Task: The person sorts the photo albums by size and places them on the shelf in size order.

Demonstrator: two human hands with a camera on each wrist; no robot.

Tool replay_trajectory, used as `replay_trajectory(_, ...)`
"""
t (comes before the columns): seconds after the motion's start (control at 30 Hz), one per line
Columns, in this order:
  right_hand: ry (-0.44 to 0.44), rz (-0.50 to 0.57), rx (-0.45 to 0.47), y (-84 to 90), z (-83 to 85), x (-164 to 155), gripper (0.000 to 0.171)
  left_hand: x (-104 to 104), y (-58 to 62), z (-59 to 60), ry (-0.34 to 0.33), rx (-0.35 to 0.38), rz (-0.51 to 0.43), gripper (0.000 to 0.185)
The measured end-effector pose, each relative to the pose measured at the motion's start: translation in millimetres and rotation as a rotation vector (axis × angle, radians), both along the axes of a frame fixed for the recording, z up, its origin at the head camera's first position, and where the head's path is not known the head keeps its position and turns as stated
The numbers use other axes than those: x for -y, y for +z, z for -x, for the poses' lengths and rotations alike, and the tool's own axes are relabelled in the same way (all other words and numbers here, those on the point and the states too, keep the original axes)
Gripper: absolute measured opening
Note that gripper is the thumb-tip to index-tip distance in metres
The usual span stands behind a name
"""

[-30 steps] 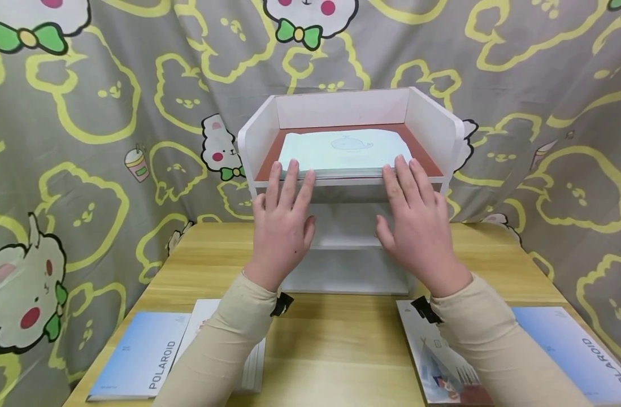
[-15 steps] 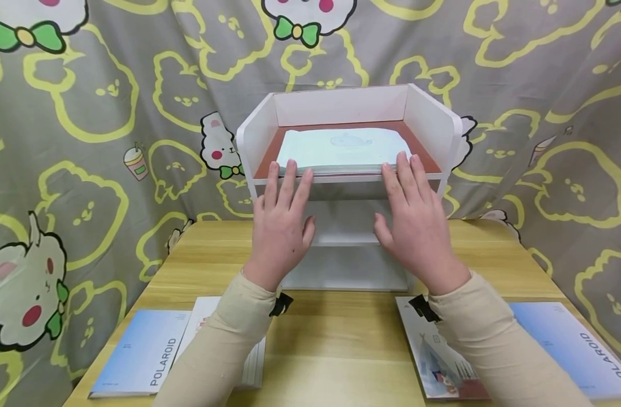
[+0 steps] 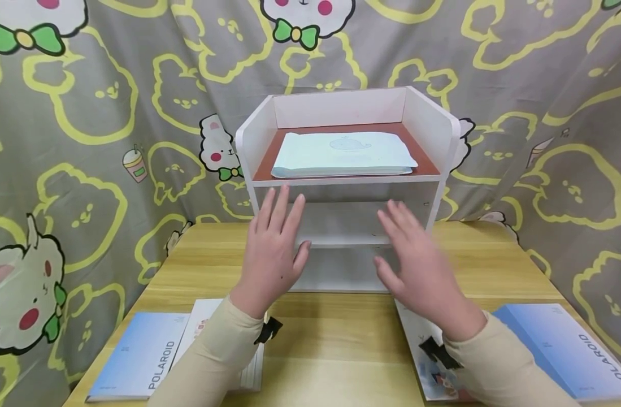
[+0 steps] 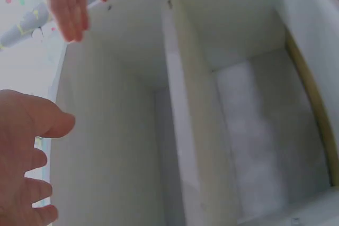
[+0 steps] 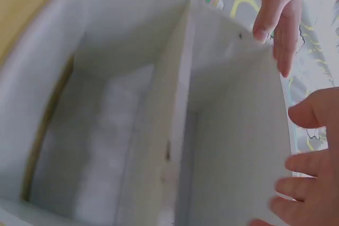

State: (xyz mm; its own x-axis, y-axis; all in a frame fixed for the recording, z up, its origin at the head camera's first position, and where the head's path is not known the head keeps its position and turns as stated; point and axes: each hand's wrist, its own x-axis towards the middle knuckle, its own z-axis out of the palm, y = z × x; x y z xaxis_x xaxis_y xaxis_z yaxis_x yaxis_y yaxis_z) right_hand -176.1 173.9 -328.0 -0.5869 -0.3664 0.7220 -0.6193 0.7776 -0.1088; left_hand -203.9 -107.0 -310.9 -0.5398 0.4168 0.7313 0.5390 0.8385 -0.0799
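Observation:
A white shelf unit (image 3: 347, 180) with a reddish-brown top board stands at the back of the table. On that top board lies a stack of pale paper or a soft-covered book (image 3: 335, 154) with a faint whale drawing. My left hand (image 3: 272, 246) is raised in front of the unit, fingers straight, holding nothing. Opposite it, my right hand (image 3: 422, 265) has extended fingers and is also bare of any object; it is slightly blurred. Both hands are apart from the stack. The wrist views look into the unit's lower compartments (image 4: 254, 125), with the divider board (image 5: 172, 125) between them.
At the left of the table (image 3: 315, 350) lie a blue POLAROID book (image 3: 139, 353) and a white book (image 3: 249, 367), partly under my sleeve. Another blue POLAROID book (image 3: 564, 345) and an illustrated book (image 3: 424, 362) lie at the right. A patterned curtain (image 3: 178, 68) hangs behind.
Both hands have left the front edge of the paper stack and drawn back and down toward me, the right one farther. The stack stays on the top board.

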Motion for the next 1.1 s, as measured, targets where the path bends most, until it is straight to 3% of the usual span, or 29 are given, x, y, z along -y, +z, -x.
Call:
replay_trajectory(0.2, 0.095, -0.046, 0.298, -32.1, -20.6, 2.5, 0.058, 14.2, -17.0, -13.8, -0.049, 0.046, -0.008, 0.074)
replay_trajectory(0.37, 0.134, -0.063, 0.552, -59.7, -22.7, 4.0, 0.048, 29.5, -27.3, -27.8, -0.074, 0.158, 0.008, 0.073)
replay_trajectory(0.47, 0.143, -0.088, 0.69, -74.8, -18.6, 2.2, 0.056, 41.5, -33.3, -34.2, -0.046, 0.255, 0.058, 0.073)
replay_trajectory(0.63, 0.172, -0.153, 0.892, -86.8, -13.8, -1.6, 0.072, 68.1, -47.4, -40.1, 0.056, 0.436, 0.179, 0.076)
replay_trajectory(0.87, 0.191, -0.226, 0.982, -90.6, -12.2, -3.6, 0.076, 107.2, -58.6, -43.5, 0.146, 0.726, 0.246, 0.078)
replay_trajectory(1.1, 0.218, -0.203, 1.004, -89.6, -9.6, 0.4, 0.076, 140.1, -69.1, -41.5, 0.216, 1.009, 0.255, 0.083)
